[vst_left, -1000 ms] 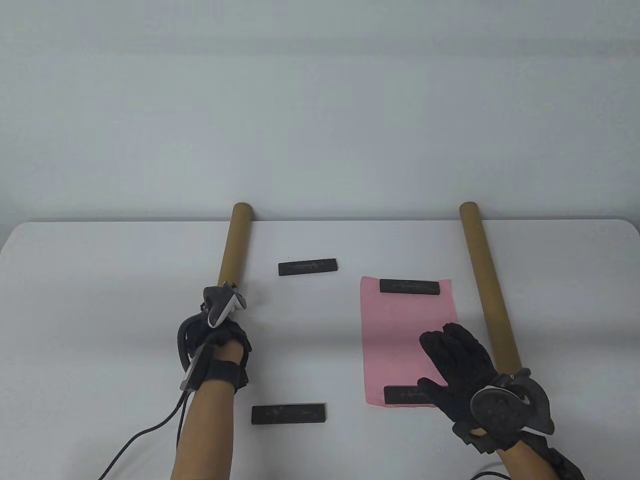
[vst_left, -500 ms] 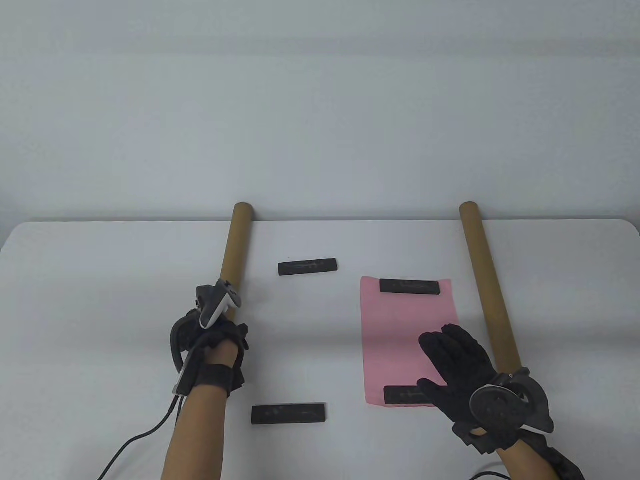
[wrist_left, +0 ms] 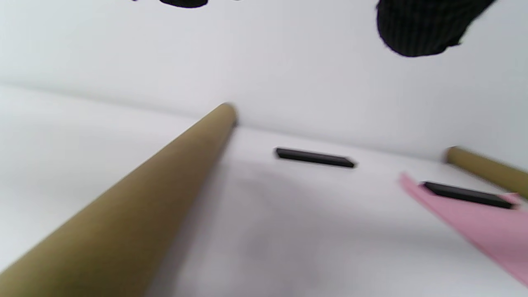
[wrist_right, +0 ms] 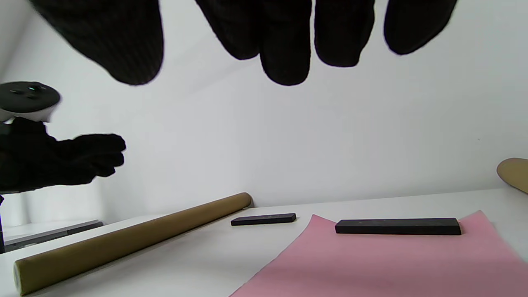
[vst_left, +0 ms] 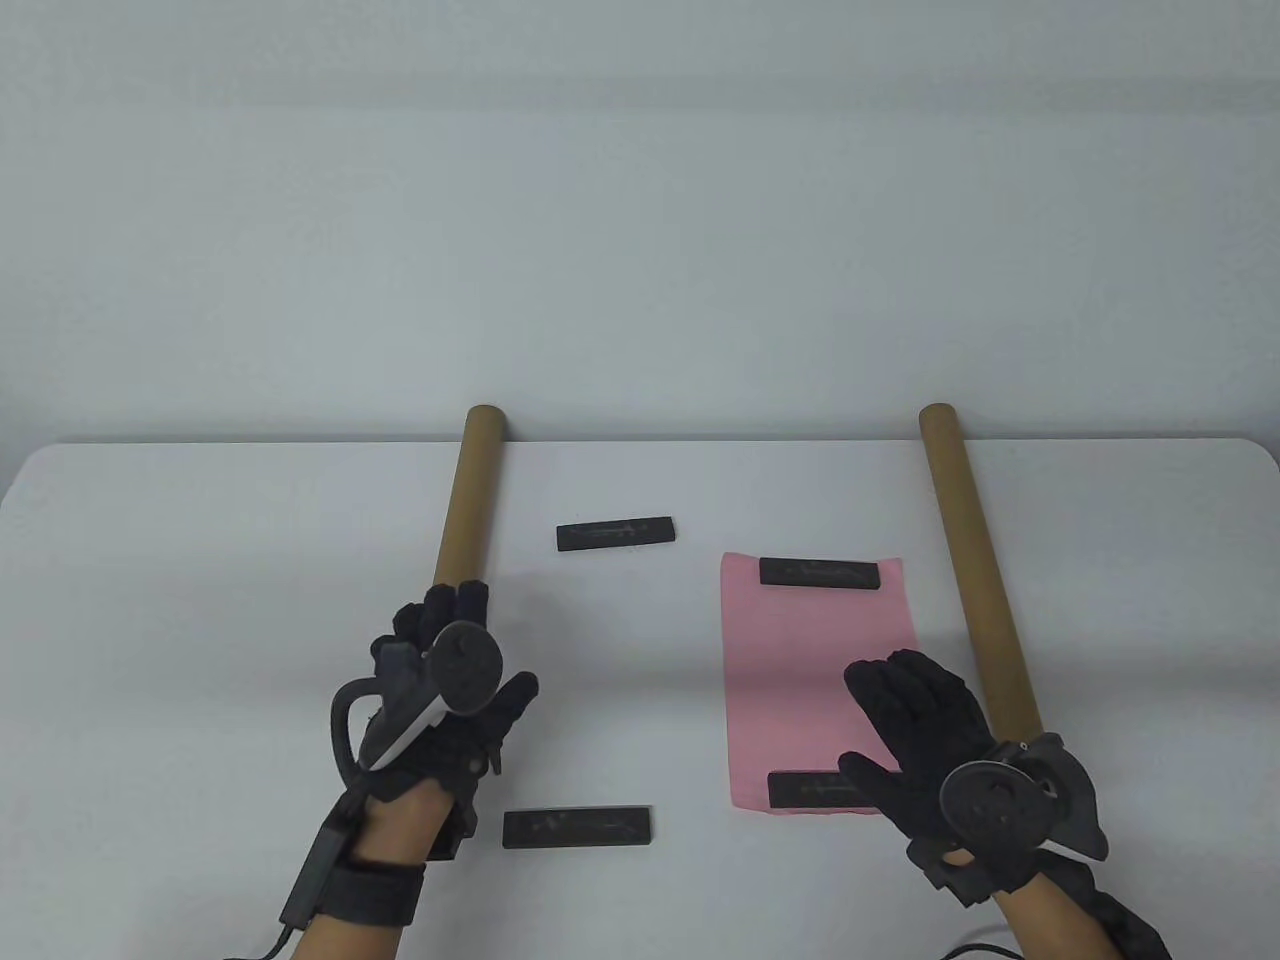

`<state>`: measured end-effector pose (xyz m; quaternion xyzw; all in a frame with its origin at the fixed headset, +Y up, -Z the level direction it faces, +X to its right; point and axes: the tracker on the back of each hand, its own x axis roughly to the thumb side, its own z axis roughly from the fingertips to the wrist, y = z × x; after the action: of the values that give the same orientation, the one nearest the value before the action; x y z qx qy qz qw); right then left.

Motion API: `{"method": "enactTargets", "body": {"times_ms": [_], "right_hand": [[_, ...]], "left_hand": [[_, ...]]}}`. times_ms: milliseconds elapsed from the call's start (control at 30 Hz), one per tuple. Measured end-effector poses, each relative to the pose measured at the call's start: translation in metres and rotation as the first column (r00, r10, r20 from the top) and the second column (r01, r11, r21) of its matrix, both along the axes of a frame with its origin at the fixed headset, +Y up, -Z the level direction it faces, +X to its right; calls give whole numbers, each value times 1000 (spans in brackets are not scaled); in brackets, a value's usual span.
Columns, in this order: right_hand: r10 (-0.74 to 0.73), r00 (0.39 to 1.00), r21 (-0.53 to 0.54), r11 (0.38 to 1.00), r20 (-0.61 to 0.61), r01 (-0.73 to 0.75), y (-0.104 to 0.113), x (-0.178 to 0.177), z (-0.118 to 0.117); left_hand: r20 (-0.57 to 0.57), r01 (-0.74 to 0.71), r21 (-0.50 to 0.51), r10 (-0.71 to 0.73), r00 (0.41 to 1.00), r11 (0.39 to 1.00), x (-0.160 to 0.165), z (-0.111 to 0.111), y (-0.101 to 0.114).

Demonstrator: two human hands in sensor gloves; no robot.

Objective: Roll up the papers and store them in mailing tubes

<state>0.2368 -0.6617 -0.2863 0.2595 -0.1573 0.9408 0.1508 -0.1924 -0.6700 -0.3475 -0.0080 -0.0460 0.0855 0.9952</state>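
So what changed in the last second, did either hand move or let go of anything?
The left hand turned palm down at the near end of the left tube and opened, above the tube. The right hand, pink paper, right tube and four black bars stayed put.

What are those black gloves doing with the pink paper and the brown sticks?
A person is getting ready to roll paper into tubes. The pink paper lies flat on the table, with a black bar at each end, between two brown tubes. The right hand hovers open above the paper. The left hand is open in the air near the left tube and holds nothing. Nothing is rolled yet.
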Motion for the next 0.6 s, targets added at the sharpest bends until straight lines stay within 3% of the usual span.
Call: {"method": "enactTargets", "body": {"times_ms": [33, 133, 200, 400, 600], "right_hand": [[3, 1000, 0, 1000, 1, -3, 0, 0, 0], [6, 1000, 0, 1000, 12, -6, 0, 2, -1], [18, 999, -10, 1000, 34, -17, -2, 4, -3], [64, 985, -47, 997, 159, -57, -9, 17, -15], [184, 902, -246, 965, 391, -91, -23, 56, -51]], "left_hand": [[9, -11, 97, 10, 1000, 995, 1, 7, -1], [93, -28, 177, 12, 996, 984, -1, 19, -10], [143, -12, 172, -13, 990, 985, -2, 25, -17], [148, -9, 183, -18, 989, 983, -5, 31, -14], [151, 25, 142, -46, 987, 990, -5, 26, -21]]}}
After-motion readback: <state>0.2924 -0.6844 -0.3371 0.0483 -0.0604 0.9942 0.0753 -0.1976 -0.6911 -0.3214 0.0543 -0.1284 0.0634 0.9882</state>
